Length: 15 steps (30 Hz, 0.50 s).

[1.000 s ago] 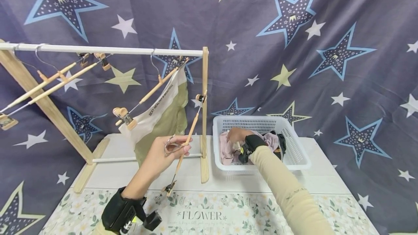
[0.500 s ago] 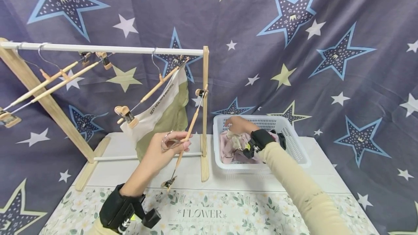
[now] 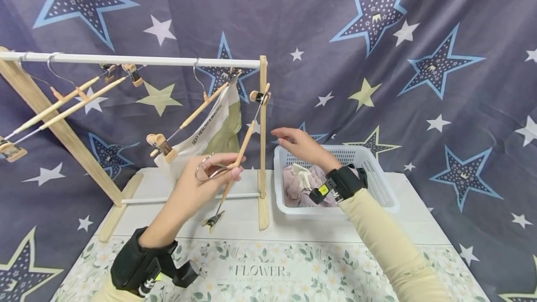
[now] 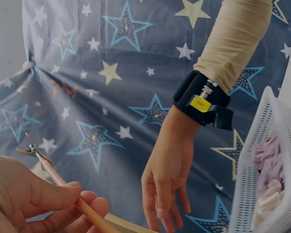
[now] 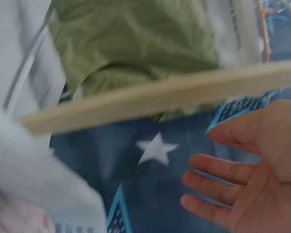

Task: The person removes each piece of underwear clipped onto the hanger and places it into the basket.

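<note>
My left hand (image 3: pixel 209 178) pinches a wooden clip hanger (image 3: pixel 246 141) near its middle, and the metal hook loops back over the fingers. The hanger slants in front of the rack's right post, with one clip at each end. In the left wrist view, thumb and fingertips close on its bar (image 4: pixel 89 209). My right hand (image 3: pixel 304 146) is above the laundry basket's back left rim, fingers extended and holding nothing. The right wrist view shows its spread fingers (image 5: pixel 216 170) apart from the post. Below, crumpled pinkish clothes (image 3: pixel 295 185) lie in the white basket (image 3: pixel 386 190).
A small drying rack with a white rod (image 3: pixel 159 61) stands at left. From it hang two bare hangers (image 3: pixel 86 101) and a hanger with white and olive garment (image 3: pixel 222 129) clipped on. A floral mat (image 3: pixel 260 269) covers the front; a star-patterned curtain (image 3: pixel 327 22) hangs behind.
My right hand has come out of the basket, rising up and left with nothing in it. My left hand has lifted the hanger slightly.
</note>
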Motion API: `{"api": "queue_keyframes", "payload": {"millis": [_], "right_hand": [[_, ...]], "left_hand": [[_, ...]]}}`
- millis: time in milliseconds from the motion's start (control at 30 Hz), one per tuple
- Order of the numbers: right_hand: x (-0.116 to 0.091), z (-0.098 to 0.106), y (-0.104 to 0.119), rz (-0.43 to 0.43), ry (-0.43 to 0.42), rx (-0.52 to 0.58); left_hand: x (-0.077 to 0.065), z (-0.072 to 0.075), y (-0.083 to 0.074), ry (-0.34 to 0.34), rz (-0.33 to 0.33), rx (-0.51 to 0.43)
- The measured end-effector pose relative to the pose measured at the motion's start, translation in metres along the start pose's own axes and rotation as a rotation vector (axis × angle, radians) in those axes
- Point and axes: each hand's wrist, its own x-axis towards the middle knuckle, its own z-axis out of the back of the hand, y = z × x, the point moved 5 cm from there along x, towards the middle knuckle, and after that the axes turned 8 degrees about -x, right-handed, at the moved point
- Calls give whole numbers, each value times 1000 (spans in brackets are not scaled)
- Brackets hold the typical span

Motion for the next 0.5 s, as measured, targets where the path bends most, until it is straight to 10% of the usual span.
{"api": "queue_keyframes", "payload": {"millis": [500], "right_hand": [[10,-2,35,9,-237,167]], "left_hand": [[-1,6,-78,-93,-147,123]]}}
